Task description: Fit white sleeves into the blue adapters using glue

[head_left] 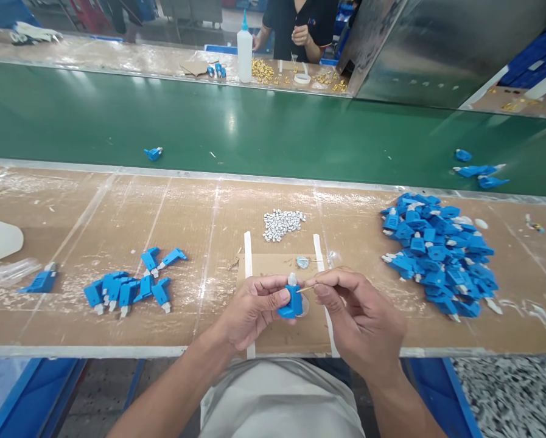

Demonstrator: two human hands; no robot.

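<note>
The blue part was up, pinched in the left hand with its white tip pointing skyward, right above the cardboard sheet between two tape strips, while the right hand had a thin stick nipped between thumb and fingers, its end right at the part's side! Beyond the hands, small grey pieces sat clustered on the bench, a big blue heap loomed off right, and a looser blue group lay scattered left.
</note>
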